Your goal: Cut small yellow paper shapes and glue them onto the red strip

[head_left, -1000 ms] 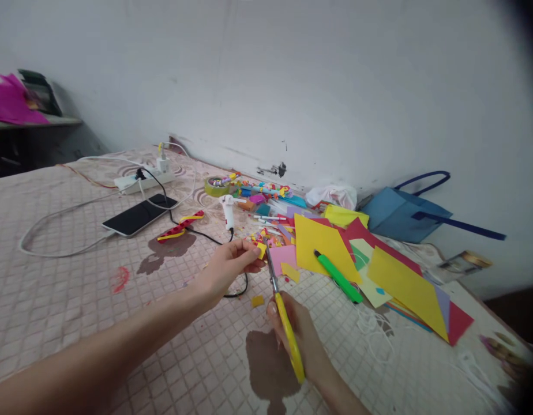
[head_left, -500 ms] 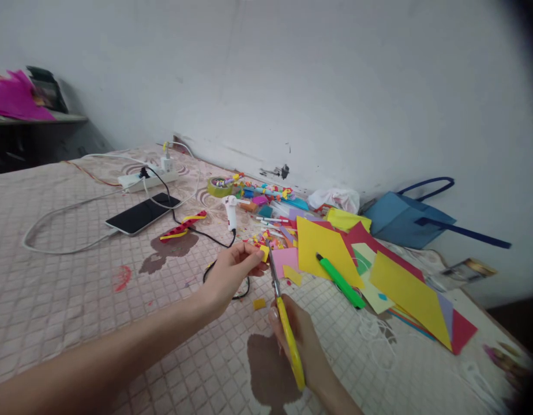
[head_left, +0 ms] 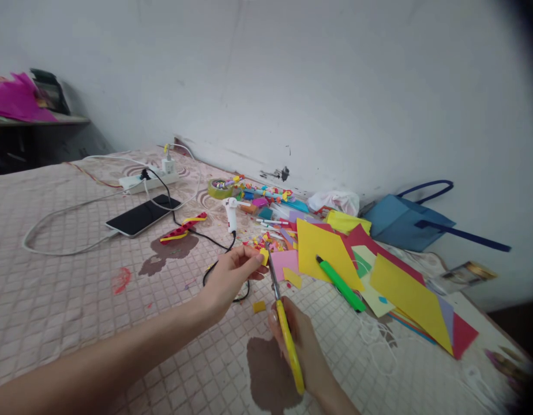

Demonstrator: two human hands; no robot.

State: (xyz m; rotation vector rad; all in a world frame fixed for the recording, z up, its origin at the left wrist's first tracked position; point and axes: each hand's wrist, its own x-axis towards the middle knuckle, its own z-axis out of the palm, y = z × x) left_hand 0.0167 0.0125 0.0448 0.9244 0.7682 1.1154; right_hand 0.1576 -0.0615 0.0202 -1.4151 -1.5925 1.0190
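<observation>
My left hand [head_left: 229, 278] pinches a small yellow paper scrap [head_left: 263, 256] above the tiled cloth. My right hand [head_left: 301, 344] grips yellow-handled scissors [head_left: 285, 329], whose blades point up at the scrap and touch its right edge. Another little yellow piece [head_left: 259, 306] lies on the cloth just below the hands. A pink sheet [head_left: 284, 260] with a yellow offcut on it lies just beyond the blades.
Coloured paper sheets [head_left: 405, 284] and a green marker [head_left: 340, 283] lie to the right. A white glue gun [head_left: 230, 213] with a black cord, a tape roll [head_left: 217, 187], a phone [head_left: 142, 215], a power strip [head_left: 147, 180] and a blue bag [head_left: 405, 218] sit farther back.
Both hands stay nearly in place, with the scissors working at the yellow scrap; the view has shifted slightly.
</observation>
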